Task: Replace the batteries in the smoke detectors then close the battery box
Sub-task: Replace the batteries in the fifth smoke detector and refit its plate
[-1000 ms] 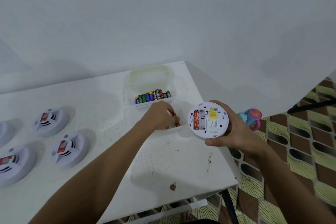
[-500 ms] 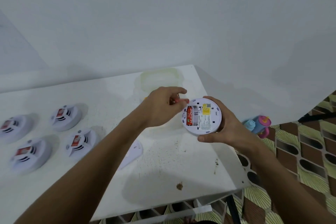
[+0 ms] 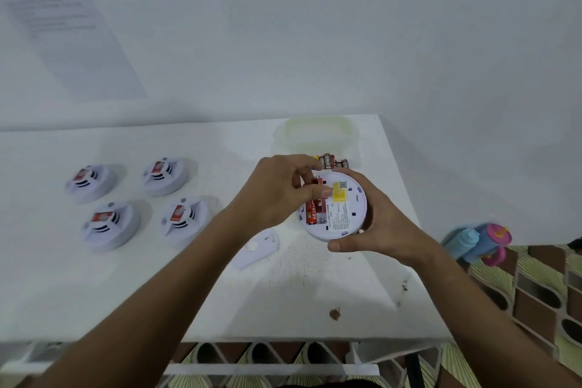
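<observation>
One white table point(image 3: 132, 290) fills the lower half of the view, its right edge running down from the far corner near the wall to the near corner, its front edge crossing the bottom; patterned floor shows beyond both. The widest bare stretch of tabletop lies at the near left, in front of the detectors, under the left forearm.

Five smoke detectors are in view. Four sit face up on the left of the table in two rows of two, well apart from the edges: back left point(image 3: 89, 183), back right point(image 3: 165, 176), front left point(image 3: 111, 225), front right point(image 3: 185, 220). The fifth smoke detector point(image 3: 341, 214) is held back side up above the table's right part, with two red batteries point(image 3: 315, 209) in its bay.

One clear battery box point(image 3: 318, 132) stands open near the far right corner, a row of batteries point(image 3: 332, 161) visible at its front.

One white battery cover point(image 3: 256, 248) lies flat just left of the held detector.

The right hand point(image 3: 374, 227) grips the fifth detector round its rim. The left hand point(image 3: 280, 195) has fingers curled, thumb and fingertips pinching at the batteries in the bay.

One blue and pink toy point(image 3: 478, 242) lies on the floor to the right of the table.
</observation>
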